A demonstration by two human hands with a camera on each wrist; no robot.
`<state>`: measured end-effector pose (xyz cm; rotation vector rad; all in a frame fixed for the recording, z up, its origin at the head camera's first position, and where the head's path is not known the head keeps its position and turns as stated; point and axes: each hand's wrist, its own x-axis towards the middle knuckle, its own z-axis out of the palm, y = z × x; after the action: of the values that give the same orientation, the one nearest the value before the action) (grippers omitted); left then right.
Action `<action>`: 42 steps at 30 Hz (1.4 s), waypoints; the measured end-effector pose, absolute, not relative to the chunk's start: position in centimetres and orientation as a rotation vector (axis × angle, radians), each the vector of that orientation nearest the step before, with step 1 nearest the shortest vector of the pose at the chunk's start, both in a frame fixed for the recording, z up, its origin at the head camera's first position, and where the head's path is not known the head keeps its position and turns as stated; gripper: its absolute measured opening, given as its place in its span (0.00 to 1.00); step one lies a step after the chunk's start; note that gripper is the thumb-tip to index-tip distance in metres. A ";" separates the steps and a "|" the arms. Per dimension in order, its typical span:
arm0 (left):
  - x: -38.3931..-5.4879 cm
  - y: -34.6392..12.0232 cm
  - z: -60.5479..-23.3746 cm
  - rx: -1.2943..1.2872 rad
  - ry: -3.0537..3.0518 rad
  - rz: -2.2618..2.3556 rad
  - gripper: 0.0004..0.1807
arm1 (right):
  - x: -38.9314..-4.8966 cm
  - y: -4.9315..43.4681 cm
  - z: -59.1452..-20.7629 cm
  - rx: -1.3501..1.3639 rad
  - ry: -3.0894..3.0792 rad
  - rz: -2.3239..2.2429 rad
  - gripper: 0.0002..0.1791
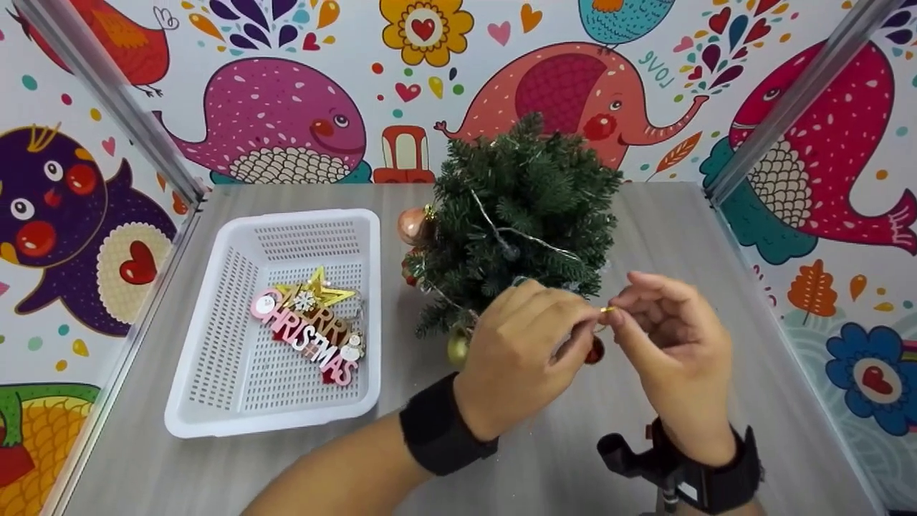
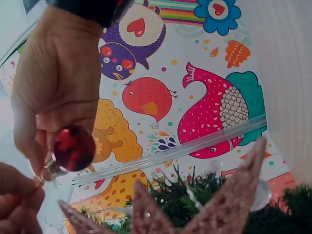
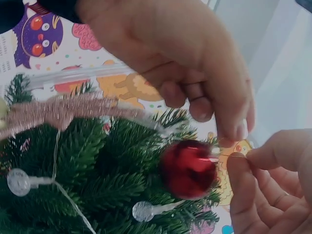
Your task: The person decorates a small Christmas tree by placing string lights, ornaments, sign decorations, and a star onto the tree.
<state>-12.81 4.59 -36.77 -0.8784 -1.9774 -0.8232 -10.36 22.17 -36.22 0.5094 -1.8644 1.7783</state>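
The basket (image 1: 272, 421), with a star (image 1: 321, 294) inside, stands left of the tree (image 1: 537, 197).

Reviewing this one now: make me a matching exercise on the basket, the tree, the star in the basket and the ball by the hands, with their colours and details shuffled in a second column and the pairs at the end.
Column one
1. basket
2. tree
3. star in the basket
4. ball by the left hand and right hand

Column two
A. gold, partly covered by the sign
B. red and shiny
C. white, with slotted walls
D. green, strung with lights

Pairs: 1-C, 2-D, 3-A, 4-B
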 end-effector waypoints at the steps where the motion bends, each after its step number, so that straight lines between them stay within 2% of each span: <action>1: -13.1 4.7 -36.7 -0.851 -1.977 -0.781 0.03 | -10.7 22.0 -36.2 0.491 -1.868 1.756 0.21; 9: -14.3 5.6 -36.5 -0.643 -1.932 -0.423 0.03 | -13.1 21.1 -36.7 0.447 -1.986 1.333 0.21; 16: -14.6 5.8 -36.0 -0.531 -2.011 -0.438 0.06 | -14.1 20.7 -36.8 0.455 -2.022 1.090 0.20; 36: -14.3 5.6 -37.3 -0.555 -2.100 -0.439 0.05 | -13.5 20.7 -38.6 0.494 -2.048 1.118 0.24; 42: -14.2 4.3 -37.1 -0.607 -2.019 -0.536 0.07 | -13.7 20.7 -39.2 0.493 -2.054 1.137 0.23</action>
<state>-14.19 4.31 -37.11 -0.6066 -2.0195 -0.5362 -13.68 20.66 -39.19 0.4931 -2.0538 1.1371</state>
